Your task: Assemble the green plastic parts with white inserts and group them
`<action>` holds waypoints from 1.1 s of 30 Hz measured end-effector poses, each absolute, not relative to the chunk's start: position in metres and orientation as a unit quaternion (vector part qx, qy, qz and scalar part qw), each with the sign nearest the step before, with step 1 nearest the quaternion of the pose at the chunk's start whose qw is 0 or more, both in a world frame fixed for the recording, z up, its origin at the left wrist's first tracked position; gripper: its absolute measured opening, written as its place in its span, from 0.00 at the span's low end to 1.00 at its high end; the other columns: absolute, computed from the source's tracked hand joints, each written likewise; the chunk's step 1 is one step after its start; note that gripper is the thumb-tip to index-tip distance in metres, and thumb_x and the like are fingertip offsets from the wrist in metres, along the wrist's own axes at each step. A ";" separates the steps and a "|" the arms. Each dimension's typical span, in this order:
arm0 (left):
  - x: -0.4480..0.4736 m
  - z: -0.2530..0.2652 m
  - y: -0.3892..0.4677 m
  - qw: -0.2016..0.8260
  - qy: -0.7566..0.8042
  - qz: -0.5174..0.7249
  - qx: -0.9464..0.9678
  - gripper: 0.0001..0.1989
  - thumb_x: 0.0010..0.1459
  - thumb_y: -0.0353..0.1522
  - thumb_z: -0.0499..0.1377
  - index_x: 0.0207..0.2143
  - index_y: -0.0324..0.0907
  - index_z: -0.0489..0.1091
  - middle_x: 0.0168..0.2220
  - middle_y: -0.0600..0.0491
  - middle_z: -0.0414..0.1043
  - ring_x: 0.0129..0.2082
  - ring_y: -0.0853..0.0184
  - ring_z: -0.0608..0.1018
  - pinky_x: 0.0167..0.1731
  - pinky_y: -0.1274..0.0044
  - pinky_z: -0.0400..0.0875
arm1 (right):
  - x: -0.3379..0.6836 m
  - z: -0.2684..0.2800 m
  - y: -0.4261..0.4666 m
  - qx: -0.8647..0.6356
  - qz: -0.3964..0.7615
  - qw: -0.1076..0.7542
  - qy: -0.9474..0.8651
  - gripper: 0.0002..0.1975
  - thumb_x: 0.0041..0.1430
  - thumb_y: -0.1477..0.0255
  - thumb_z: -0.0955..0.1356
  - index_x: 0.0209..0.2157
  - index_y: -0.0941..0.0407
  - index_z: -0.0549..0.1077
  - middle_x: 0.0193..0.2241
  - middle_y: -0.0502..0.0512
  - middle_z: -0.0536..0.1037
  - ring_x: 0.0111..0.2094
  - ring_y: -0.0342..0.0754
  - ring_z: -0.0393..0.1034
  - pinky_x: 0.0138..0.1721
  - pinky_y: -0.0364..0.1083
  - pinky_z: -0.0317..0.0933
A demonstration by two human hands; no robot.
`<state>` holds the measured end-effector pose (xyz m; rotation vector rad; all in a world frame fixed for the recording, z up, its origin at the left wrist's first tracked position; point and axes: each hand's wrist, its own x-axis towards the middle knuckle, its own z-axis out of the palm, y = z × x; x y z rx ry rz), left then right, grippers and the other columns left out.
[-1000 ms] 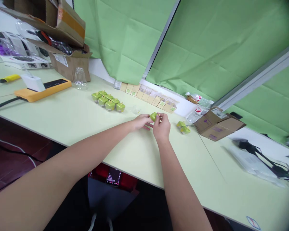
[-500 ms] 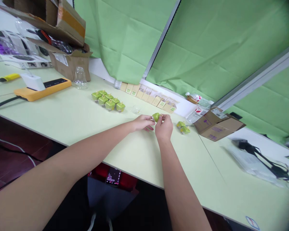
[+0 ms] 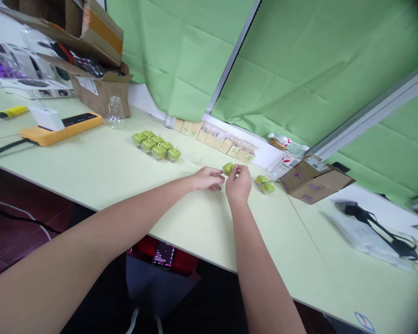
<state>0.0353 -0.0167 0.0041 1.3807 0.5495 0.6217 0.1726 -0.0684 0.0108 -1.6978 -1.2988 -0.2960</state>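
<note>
My right hand (image 3: pixel 239 184) pinches a small green container (image 3: pixel 227 168) by its yellowish loop, above the table. Its underside is hard to make out. Just to the left is my left hand (image 3: pixel 209 178), fingers apart and nothing visible in them, the tips close to the container. Whether they touch it I cannot tell. Two similar containers (image 3: pixel 266 187) with green tops and yellow loops stand to the right of my hands. On the left, several more green-topped containers (image 3: pixel 159 151) with clear lower parts stand in a tight block.
Behind my hands runs a row of small tan boxes (image 3: pixel 214 138). A clear plastic piece (image 3: pixel 195 158) lies near the block. Plastic bottles (image 3: pixel 287 160) and a cardboard box (image 3: pixel 311 181) are at the right. At the left are an orange power strip (image 3: pixel 62 132) and a clear jar (image 3: pixel 115 113).
My right hand has moved slightly to the right with the green container. The left fingers now sit a little apart from where they overlapped it; the rest looks the same.
</note>
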 end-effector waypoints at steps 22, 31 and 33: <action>0.026 -0.001 0.003 0.360 0.270 0.474 0.757 0.17 0.56 0.29 0.59 0.48 0.41 0.74 0.48 0.47 0.75 0.47 0.61 0.75 0.49 0.70 0.71 | 0.185 0.009 -0.056 -0.619 0.237 0.698 -0.271 0.04 0.60 0.69 0.62 0.36 0.54 0.63 0.38 0.53 0.71 0.34 0.46 0.72 0.32 0.49 0.72; 0.007 -0.015 0.036 0.212 0.429 0.402 0.781 0.24 0.59 0.36 0.56 0.58 0.39 0.65 0.63 0.43 0.59 0.64 0.53 0.60 0.64 0.65 0.55 | 0.197 0.011 -0.058 -0.513 0.409 0.748 -0.103 0.02 0.61 0.73 0.60 0.33 0.53 0.59 0.32 0.52 0.72 0.29 0.42 0.72 0.28 0.43 0.73; 0.008 -0.020 0.037 0.218 0.443 0.353 0.795 0.29 0.56 0.36 0.58 0.60 0.39 0.62 0.65 0.42 0.54 0.65 0.50 0.57 0.64 0.64 0.55 | 0.195 0.011 -0.058 -0.513 0.415 0.744 -0.104 0.04 0.61 0.72 0.61 0.32 0.53 0.58 0.32 0.52 0.72 0.29 0.41 0.71 0.28 0.43 0.73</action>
